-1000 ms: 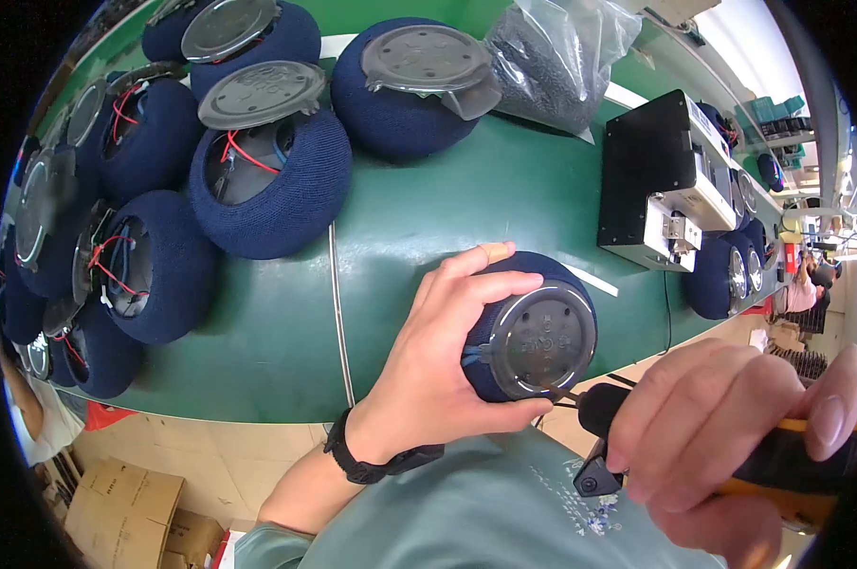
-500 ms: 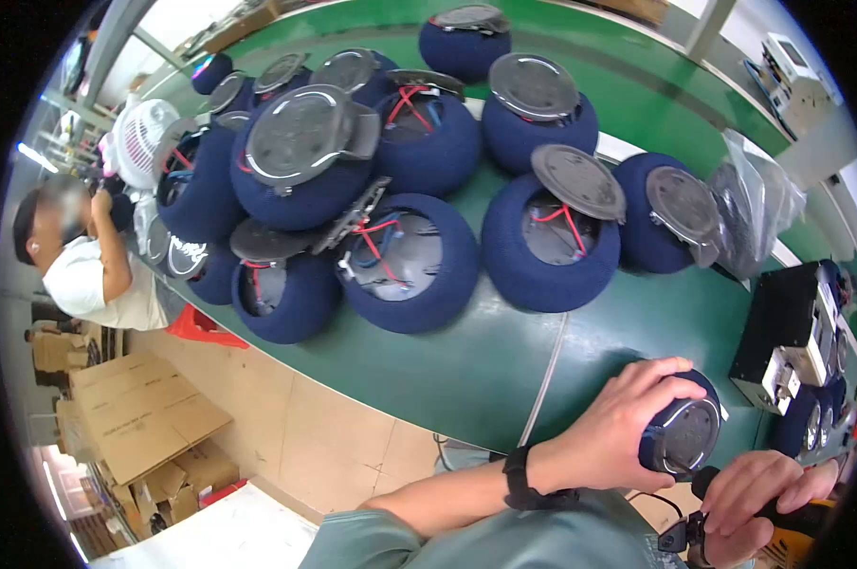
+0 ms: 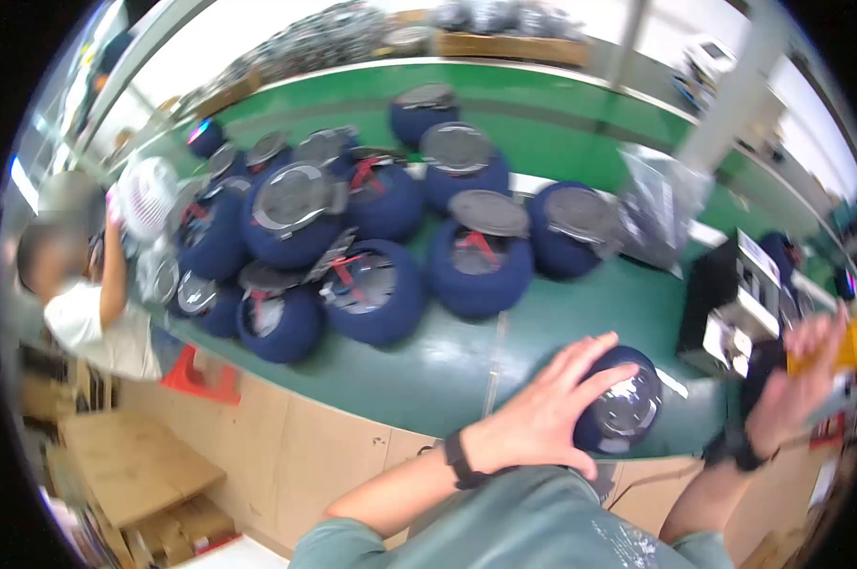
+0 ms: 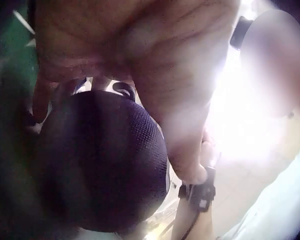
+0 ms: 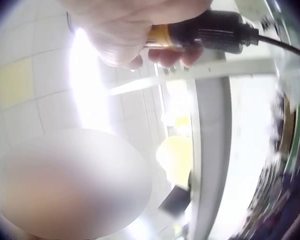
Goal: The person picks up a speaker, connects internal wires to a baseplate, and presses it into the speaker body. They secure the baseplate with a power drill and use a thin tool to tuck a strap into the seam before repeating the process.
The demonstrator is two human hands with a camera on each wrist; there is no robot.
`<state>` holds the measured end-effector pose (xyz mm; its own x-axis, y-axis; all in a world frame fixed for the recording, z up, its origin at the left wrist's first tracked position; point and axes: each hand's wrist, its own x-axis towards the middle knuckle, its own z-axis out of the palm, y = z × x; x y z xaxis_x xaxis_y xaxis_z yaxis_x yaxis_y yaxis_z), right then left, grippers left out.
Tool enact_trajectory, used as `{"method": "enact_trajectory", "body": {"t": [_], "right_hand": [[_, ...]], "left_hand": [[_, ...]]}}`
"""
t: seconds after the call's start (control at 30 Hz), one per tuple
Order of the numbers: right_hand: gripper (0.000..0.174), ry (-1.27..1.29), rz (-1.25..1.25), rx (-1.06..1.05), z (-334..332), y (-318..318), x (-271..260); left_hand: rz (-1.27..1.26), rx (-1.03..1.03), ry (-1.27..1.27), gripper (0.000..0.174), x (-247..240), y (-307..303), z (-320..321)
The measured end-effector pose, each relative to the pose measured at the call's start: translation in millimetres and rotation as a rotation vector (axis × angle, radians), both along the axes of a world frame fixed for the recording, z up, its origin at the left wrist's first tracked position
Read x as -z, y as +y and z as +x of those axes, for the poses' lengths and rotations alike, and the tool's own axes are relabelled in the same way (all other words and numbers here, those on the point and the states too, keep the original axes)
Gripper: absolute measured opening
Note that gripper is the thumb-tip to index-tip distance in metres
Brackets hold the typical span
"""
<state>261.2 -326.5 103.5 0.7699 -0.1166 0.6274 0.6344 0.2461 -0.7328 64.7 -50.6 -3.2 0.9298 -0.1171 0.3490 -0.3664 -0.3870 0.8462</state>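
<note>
My left hand (image 3: 542, 414) holds a round navy fabric-covered unit (image 3: 628, 403) near the table's front edge, its glossy dark disc facing up. In the left wrist view the thumb and fingers curve around the knitted side of the unit (image 4: 110, 160). At the far right my right hand (image 3: 796, 384) is raised beside the black box, gripping a black and orange tool (image 3: 831, 353). The right wrist view shows that hand (image 5: 125, 30) wrapped round the tool (image 5: 210, 32), a cable leaving its end.
Several navy units (image 3: 481, 270) with dark discs and red wires stand on the green table (image 3: 400, 379). A clear bag (image 3: 658, 209) and a black box (image 3: 727, 303) stand at the right. Another person (image 3: 92, 313) is at the left, beside a white fan (image 3: 146, 194).
My right hand has lifted the tool away from the held unit's disc and out to the right. The left hand still holds the unit. The head view has shifted.
</note>
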Motion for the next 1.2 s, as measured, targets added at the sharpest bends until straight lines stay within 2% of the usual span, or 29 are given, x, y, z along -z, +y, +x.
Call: {"method": "enact_trajectory", "body": {"t": [0.07,0.1,0.13,0.2,0.23,0.27,0.3,0.33,0.37,0.4,0.47,0.73,0.87,0.93,1.1,1.2], "right_hand": [[0.044,0.076,-0.032,-0.155,50.8,-42.0,8.9],[0.046,0.086,-0.071,-0.192,58.4,-41.0,6.4],[0.049,0.097,-0.111,-0.24,53.1,-30.4,4.2],[0.057,0.026,-0.237,0.381,17.1,5.5,5.3],[0.062,-0.056,-0.238,0.403,-4.1,11.0,14.2],[0.075,-0.171,-0.315,0.372,-17.6,3.0,35.6],[0.101,-0.221,-0.456,0.204,-42.6,12.8,44.8],[0.127,-0.117,-0.729,-0.122,-62.5,6.5,49.3],[0.136,0.013,-0.887,-0.415,-76.2,11.0,51.4],[0.134,0.013,-1.016,-0.576,-81.7,17.6,52.1],[0.12,0.066,-0.931,-0.68,-91.7,26.0,69.2],[0.113,-0.027,-0.796,-0.662,-92.1,23.6,89.7],[0.111,0.014,-0.805,-0.682,-95.0,22.9,83.2],[0.111,0.036,-0.925,-0.694,-99.4,22.6,75.7],[0.111,-0.009,-0.886,-0.694,-102.7,23.8,88.3],[0.113,-0.038,-0.839,-0.689,-104.5,24.4,99.2]], "left_hand": [[0.261,0.039,-0.034,0.125,-10.2,-3.8,4.2],[0.286,0.033,-0.043,0.115,-7.4,-8.4,9.1],[0.274,0.027,-0.043,0.113,-5.7,-10.7,14.6],[0.249,0.001,0.006,0.11,-19.1,-6.6,17.7],[0.126,-0.014,0.061,0.108,-23.6,-4.8,19.4],[0.004,-0.036,0.12,0.107,-27.6,-2.3,20.9],[-0.123,-0.007,0.221,0.105,-31.6,1.6,23.2],[-0.286,0.002,0.417,0.107,-28.0,4.9,23.3],[-0.337,0.033,0.466,0.106,-32.4,6.8,24.6],[-0.386,0.065,0.518,0.106,-38.5,7.4,25.6],[-0.372,0.08,0.539,0.105,-40.8,6.2,25.3],[-0.247,0.071,0.454,0.105,-40.9,1.7,20.1],[-0.202,0.049,0.472,0.104,-41.9,-1.0,16.4],[-0.191,0.042,0.466,0.103,-44.6,-3.4,14.2],[-0.028,0.052,0.353,0.095,-50.6,-4.2,14.5],[0.038,0.033,0.407,0.093,-55.9,-5.2,15.2]]}}
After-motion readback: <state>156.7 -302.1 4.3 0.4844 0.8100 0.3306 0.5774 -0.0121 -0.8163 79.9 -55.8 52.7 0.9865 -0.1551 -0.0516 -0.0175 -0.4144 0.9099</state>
